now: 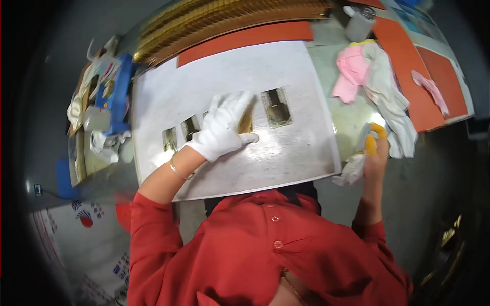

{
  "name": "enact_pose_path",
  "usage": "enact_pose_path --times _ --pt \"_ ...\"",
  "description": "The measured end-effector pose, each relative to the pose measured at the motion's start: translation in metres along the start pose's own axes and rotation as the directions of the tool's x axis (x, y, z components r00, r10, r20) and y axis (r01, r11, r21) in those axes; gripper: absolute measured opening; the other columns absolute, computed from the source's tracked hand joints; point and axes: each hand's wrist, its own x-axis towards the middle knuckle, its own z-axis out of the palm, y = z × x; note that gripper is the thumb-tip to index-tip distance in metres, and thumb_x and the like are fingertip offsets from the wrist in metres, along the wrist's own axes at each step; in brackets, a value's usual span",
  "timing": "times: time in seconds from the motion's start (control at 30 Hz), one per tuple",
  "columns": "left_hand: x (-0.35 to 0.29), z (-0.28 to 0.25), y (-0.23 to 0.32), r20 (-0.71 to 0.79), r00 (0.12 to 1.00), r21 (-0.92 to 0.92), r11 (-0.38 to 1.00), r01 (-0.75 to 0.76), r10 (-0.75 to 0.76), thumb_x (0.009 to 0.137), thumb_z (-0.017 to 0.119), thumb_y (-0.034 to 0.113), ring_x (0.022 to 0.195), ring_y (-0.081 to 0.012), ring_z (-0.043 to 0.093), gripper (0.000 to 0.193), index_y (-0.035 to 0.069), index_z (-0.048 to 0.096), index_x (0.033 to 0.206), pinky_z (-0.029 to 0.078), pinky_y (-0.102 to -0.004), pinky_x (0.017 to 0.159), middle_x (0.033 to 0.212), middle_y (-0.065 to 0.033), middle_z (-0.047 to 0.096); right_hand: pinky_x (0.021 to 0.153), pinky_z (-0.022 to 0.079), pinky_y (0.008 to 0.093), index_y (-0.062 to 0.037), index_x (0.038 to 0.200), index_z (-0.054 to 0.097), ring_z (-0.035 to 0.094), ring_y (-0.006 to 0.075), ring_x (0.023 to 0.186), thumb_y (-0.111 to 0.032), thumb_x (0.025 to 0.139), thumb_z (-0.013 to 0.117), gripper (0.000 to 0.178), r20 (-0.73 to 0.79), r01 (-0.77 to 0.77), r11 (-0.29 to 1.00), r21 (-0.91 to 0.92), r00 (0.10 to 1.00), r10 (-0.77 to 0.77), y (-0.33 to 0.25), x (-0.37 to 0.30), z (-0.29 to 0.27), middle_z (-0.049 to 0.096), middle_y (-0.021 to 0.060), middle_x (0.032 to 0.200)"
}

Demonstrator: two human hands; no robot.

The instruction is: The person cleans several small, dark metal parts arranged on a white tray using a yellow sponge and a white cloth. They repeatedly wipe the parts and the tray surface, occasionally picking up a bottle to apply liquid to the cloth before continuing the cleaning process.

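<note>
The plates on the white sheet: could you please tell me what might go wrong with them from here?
The left hand partly covers a gold plate, so uneven pressure might bend or scuff it. A dark plate lies close beside that hand and could get nudged. The white cloth by the right hand is near a corner of the sheet and might snag there.

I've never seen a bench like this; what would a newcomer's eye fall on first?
Probably the red shirt filling the bottom middle, and above it the white-gloved left hand, spread over the pale board at centre. Next might come the long golden stack along the top edge, then the bright pink cloth at upper right.
</note>
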Motion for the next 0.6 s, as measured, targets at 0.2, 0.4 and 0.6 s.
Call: enact_pose_path --times 0.2,0.4,0.6 --pt "0.02 -0.032 0.046 0.174 0.963 -0.723 0.637 0.268 -0.207 0.081 0.062 0.026 0.079 -0.0158 0.06 0.031 0.0 0.058 0.097 0.047 -0.0275 0.071 0.088 -0.0093 0.062 0.057 0.038 0.0175 -0.0035 0.116 0.044 0.048 0.0036 0.062 -0.02 0.082 0.064 0.043 0.6 -0.278 0.945 0.17 0.79 0.125 -0.061 -0.004 0.042 0.055 0.0007 0.072" --pt "0.017 -0.022 0.067 0.403 0.904 -0.886 0.305 0.348 0.14 0.086 0.056 0.035 0.064 -0.0077 0.049 0.03 0.006 0.055 0.08 0.04 -0.0228 0.059 0.071 0.0006 0.051 0.061 0.038 0.0158 -0.0016 0.122 0.04 0.049 0.0025 0.071 -0.021 0.079 0.068 0.055 0.758 -0.341 0.909 0.238 0.65 0.045 -0.065 -0.015 0.094 0.056 0.0006 0.089" --pt "-0.015 -0.031 0.04 0.234 0.932 -0.857 0.511 0.064 0.275 0.09 0.047 0.032 0.058 -0.0073 0.037 0.034 0.006 0.048 0.068 0.032 -0.0242 0.05 0.06 0.0023 0.043 0.067 0.042 0.0196 -0.0014 0.118 0.048 0.051 0.0054 0.081 -0.021 0.078 0.067 0.048 0.867 -0.363 0.929 0.071 0.483 0.122 -0.063 -0.026 0.113 0.056 0.0025 0.099"
